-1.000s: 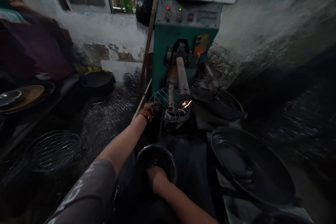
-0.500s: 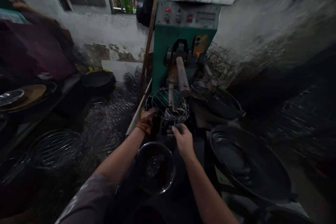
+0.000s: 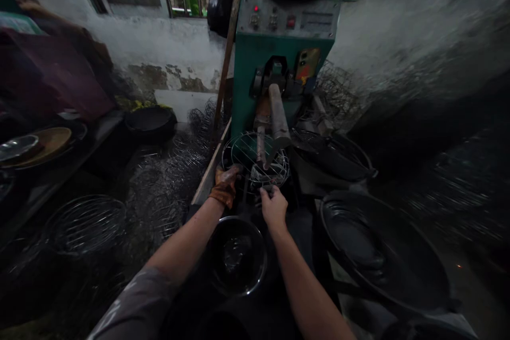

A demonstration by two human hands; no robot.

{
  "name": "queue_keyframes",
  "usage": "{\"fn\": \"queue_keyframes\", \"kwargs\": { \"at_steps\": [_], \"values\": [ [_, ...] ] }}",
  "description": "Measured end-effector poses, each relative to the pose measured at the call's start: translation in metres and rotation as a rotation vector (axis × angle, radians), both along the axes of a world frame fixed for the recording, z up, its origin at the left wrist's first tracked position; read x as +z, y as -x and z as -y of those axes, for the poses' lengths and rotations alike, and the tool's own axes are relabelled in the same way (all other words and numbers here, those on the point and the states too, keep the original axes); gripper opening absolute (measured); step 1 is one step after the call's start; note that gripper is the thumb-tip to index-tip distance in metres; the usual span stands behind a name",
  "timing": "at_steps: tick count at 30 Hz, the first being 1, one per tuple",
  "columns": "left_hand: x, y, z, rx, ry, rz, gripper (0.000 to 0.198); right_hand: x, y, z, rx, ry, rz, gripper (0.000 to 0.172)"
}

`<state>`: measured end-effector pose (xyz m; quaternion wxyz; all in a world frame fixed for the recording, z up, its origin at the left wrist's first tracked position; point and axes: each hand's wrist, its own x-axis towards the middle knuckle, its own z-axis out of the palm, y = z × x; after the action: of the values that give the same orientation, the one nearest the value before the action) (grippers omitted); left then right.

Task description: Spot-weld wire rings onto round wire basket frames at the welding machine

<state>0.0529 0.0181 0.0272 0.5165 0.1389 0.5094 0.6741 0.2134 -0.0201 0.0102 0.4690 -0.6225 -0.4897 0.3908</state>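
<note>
We see both hands at the wire rack, which lies beneath the thick upper rod of the green machine. The right hand has left the metal bowl on the near side and come to the rack's near edge. The sparks below the rod are gone, and the green lamp is dark — only the red lamp glows. We take this as a pause between bursts, with both hands now free to set the wire in place. The left hand, in an orange glove, seems clamped on the rack's left rim. The right hand's grip is nearly together, thumb against fingers; we cannot tell whether a small piece sits between them. Nor can we tell whether the lower rod touches the rack's wires.
</note>
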Motion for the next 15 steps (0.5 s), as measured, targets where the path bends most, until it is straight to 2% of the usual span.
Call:
{"fn": "queue_keyframes", "kwargs": {
  "at_steps": [4,10,15],
  "values": [
    [-0.004,-0.002,-0.005,0.039,0.022,-0.022,0.045,-0.008,-0.002,-0.007,-0.006,-0.012,0.005,0.03],
    [-0.013,-0.003,-0.016,-0.006,0.044,-0.018,0.052,-0.012,-0.003,-0.016,-0.014,-0.05,0.035,0.026],
    [-0.015,-0.002,-0.026,-0.055,0.094,0.073,0.041,-0.011,-0.004,-0.026,0.01,-0.023,0.051,0.028]
  ]
}}
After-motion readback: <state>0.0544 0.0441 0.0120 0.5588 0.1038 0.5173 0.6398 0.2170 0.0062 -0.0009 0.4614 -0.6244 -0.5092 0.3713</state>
